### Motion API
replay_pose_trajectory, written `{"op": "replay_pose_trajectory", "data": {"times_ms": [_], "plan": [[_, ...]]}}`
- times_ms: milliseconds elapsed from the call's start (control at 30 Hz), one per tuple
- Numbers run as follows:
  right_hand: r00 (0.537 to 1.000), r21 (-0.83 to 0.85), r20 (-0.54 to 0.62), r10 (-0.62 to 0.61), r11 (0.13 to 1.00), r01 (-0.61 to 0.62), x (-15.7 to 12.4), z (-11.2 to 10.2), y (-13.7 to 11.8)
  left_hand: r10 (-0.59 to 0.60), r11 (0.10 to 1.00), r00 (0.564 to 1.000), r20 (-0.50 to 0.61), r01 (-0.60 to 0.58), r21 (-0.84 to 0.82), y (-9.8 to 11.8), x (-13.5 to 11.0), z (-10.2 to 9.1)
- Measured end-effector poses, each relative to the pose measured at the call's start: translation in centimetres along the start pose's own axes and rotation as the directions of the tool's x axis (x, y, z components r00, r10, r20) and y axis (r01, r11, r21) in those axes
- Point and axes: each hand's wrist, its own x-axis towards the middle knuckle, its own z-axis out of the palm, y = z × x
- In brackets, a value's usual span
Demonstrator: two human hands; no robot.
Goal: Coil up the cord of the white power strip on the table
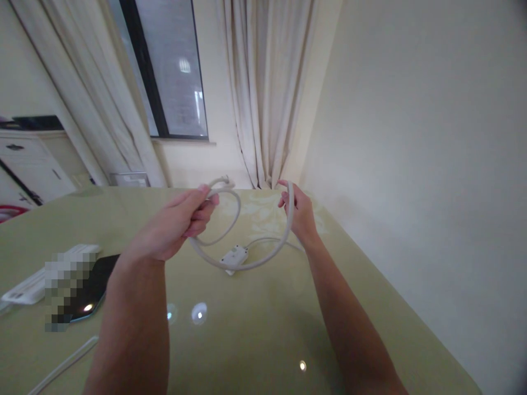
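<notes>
I hold a thick white cable (pixel 263 258) in a loop above a glossy yellow-green table (pixel 247 329). My left hand (pixel 177 225) is closed on the cable near its plug end, which sticks out past my fingers. My right hand (pixel 298 211) grips the other side of the loop, fingers curled round it. Below the loop a small white adapter box (pixel 234 257) rests on the table, joined to the cable.
A white power strip (pixel 41 277) and a dark phone-like slab (pixel 93 285) lie at the left. A white strip (pixel 61 365) lies near the front left edge. A plain wall runs close along the table's right side; curtains and a window stand behind.
</notes>
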Motion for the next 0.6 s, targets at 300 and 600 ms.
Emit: {"op": "replay_pose_trajectory", "data": {"times_ms": [300, 600], "plan": [[0.968, -0.399, 0.137, -0.211, 0.883, 0.248, -1.7, 0.7, -4.0, 0.023, 0.927, 1.0, -0.001, -0.021, 0.375, -2.9, 1.6, 2.6], [0.888, -0.132, 0.158, -0.431, 0.882, 0.452, -1.5, -2.5, -4.5, 0.113, 0.815, 0.991, -0.077, -0.048, 0.578, -2.5, 1.9, 0.7]]}}
